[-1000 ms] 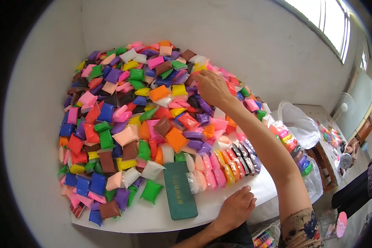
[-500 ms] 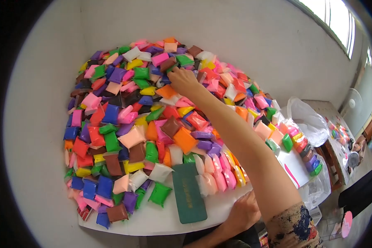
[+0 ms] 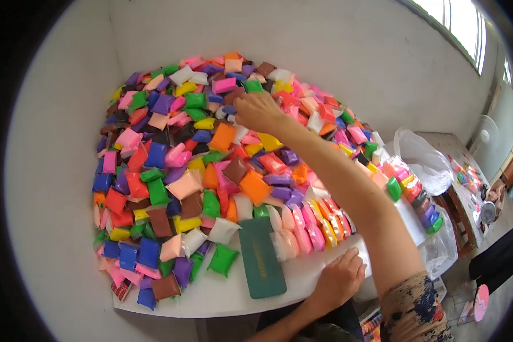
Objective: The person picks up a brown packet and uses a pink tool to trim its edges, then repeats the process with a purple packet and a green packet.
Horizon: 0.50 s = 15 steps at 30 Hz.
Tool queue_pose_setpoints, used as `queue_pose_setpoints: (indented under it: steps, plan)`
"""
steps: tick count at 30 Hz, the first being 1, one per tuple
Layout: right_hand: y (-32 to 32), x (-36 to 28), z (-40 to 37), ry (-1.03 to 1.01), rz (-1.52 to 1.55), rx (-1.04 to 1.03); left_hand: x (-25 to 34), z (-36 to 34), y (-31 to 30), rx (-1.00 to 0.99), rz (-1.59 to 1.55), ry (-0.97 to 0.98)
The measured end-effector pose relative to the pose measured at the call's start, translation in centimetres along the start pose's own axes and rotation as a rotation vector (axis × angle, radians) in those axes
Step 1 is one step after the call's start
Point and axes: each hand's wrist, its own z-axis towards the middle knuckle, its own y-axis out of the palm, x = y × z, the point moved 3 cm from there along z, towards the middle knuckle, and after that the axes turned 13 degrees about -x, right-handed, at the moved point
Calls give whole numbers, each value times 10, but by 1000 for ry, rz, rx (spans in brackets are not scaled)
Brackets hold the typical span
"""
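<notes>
A big pile of small, soft plastic packets in many colours (image 3: 182, 171) covers most of the white desk (image 3: 222, 296), which stands against a white wall (image 3: 325, 51). The right hand (image 3: 257, 111) reaches far out over the pile, near its back. Its fingers are curled down, and the tips touch the packets there. I cannot tell if its grip has closed on a packet, because the fingers hide what is under them. A bright green packet (image 3: 253, 86) lies just behind this hand, and a square orange packet (image 3: 222, 137) lies just in front of it, on the near side. The arm stretches across the pile, with a dark flowery sleeve (image 3: 419, 308) at the elbow. The left hand (image 3: 339, 279) lies flat on a bare part of the desk at the near edge. Its fingers are spread, and its grip holds nothing. Just beside it stands a neat row of pink, yellow and orange packets in clear wrap (image 3: 310, 228). A flat dark green case (image 3: 260, 256) lies near this hand, touching the front of the pile. Past the far end of the desk is a crumpled clear plastic bag (image 3: 422, 159).
</notes>
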Motion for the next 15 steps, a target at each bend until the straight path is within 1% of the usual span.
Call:
queue_pose_setpoints:
  steps: [3,6,8,10,11,12,13,14,15]
  plan:
    - [-35,5,-37,103,143,-67,-6,0,4,1,30,18]
    - [-70,15,-97,260,343,-58,-4,-1,0,70,4,63]
    - [-114,3,-154,387,608,-52,-4,0,0,91,-23,68]
    - [-122,0,-223,499,817,13,-2,1,-5,62,7,64]
    - [-132,-12,-259,684,1026,-32,0,1,-5,42,14,67]
    - [-138,-21,-292,780,1124,-69,-2,1,-3,77,-4,79]
    - [-137,-28,-327,884,1208,-65,-2,1,-3,113,-25,84]
    - [-136,-37,-356,952,1317,-57,1,2,-5,91,-72,77]
    - [-133,-46,-380,1012,1430,-42,2,3,-6,43,-35,55]
